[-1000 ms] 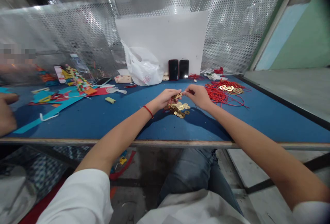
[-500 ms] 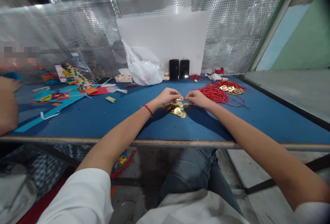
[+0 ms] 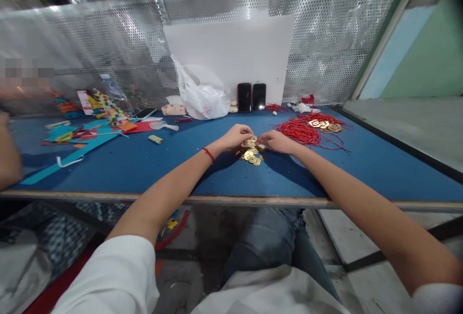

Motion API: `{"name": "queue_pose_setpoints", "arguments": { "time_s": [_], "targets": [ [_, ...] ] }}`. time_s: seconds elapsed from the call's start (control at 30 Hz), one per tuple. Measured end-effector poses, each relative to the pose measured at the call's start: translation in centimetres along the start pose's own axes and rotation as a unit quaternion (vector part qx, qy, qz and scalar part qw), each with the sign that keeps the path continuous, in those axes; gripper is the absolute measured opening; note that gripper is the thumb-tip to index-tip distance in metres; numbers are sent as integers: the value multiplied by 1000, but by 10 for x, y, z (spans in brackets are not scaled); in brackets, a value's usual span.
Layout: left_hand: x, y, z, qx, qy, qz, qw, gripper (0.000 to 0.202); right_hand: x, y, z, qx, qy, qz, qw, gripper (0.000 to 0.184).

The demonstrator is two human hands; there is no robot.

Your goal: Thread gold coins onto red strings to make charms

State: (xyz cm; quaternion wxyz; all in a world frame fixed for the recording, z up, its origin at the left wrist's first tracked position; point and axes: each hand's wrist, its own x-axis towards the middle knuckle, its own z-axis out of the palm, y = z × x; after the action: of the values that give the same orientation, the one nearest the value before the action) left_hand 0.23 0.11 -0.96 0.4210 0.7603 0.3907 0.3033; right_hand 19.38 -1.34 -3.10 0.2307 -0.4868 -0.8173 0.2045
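My left hand [image 3: 237, 135] is closed in a pinch on a gold coin [image 3: 253, 139] above the middle of the table. Facing it, the fingertips of my right hand [image 3: 275, 141] are pressed together close to that coin. A trace of red shows by them, too small to make out. Directly below both hands lies a loose pile of gold coins [image 3: 250, 155], some with a hole in the centre. To the right of my right hand spreads a tangle of red cords [image 3: 303, 130], with more gold coins [image 3: 323, 125] lying on it.
Two phones [image 3: 252, 97] lean against a white board behind a blue table [image 3: 173, 169]. A white plastic bag [image 3: 204, 94] stands left of them. Coloured paper strips [image 3: 87, 135] and scissors lie farther left, near another person's arm [image 3: 9, 155]. A small yellowish packet [image 3: 155, 139] sits between.
My hands have drawn slightly closer together over the pile, with the coin still in my left fingers. The other person's arm at the far left has moved back toward the edge of view.
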Motion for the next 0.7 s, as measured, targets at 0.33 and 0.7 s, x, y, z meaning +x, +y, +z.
{"name": "queue_pose_setpoints", "arguments": {
  "time_s": [0.33, 0.7],
  "targets": [
    [-3, 3, -2, -25, 1, -49, 999, 8, -7, -8, -3, 28, -15, 40, 999, 21],
    [-3, 1, -3, -24, -30, -31, 999, 8, -11, -11, -1, 14, -70, 13, 997, 21]
  ]
}}
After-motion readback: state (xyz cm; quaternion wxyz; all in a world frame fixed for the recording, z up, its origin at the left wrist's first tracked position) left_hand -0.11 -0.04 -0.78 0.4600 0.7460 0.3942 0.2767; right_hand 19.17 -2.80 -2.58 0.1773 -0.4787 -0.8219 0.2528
